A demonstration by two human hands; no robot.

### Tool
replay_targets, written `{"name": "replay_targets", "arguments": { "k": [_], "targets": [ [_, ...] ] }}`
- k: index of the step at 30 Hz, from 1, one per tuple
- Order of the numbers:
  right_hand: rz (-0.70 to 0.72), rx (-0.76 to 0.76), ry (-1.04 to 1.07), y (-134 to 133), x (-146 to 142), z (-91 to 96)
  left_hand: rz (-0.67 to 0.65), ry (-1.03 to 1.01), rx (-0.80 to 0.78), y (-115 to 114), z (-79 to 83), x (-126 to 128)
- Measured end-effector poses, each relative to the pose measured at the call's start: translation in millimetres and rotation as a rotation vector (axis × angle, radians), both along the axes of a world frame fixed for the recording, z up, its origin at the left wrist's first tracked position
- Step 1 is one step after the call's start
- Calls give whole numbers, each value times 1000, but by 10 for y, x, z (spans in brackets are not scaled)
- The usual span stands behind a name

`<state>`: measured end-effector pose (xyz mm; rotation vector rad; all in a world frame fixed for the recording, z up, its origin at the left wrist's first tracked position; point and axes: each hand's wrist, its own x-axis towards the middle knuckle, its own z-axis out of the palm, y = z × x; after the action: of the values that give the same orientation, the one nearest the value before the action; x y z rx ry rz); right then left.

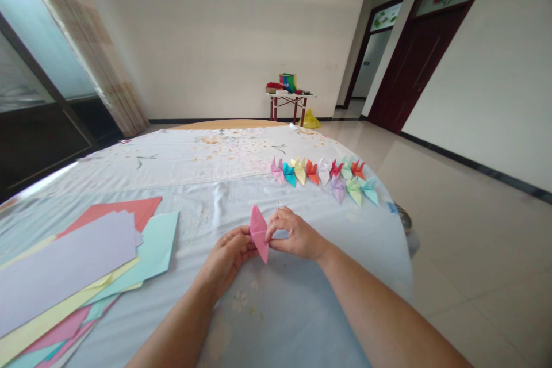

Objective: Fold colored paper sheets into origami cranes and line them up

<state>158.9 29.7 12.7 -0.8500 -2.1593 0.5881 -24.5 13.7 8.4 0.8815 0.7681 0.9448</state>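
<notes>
A half-folded pink paper piece (259,232), diamond-shaped with a point up and a point down, stands between both hands above the table. My left hand (228,256) pinches its left side with closed fingers. My right hand (293,234) pinches its right edge, fingers curled together. Both hands hover over the pale blue tablecloth (276,310) near the front of the round table.
A fanned stack of coloured paper sheets (73,264) lies at the left. Two rows of finished coloured paper cranes (321,175) stand at the right rear of the table. A small red table (290,100) with bags stands by the far wall; dark doors at right.
</notes>
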Motion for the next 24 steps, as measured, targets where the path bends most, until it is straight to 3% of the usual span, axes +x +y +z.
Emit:
{"name": "replay_targets", "arguments": {
  "k": [12,19,24],
  "targets": [
    [4,-19,3,12,23,-12,111,144,-21,-7,-15,76],
    [-191,-369,195,37,10,-67,123,170,2,4,-55,77],
    [-136,-519,188,18,-39,-77,128,185,5,1,-92,86]
  ]
}}
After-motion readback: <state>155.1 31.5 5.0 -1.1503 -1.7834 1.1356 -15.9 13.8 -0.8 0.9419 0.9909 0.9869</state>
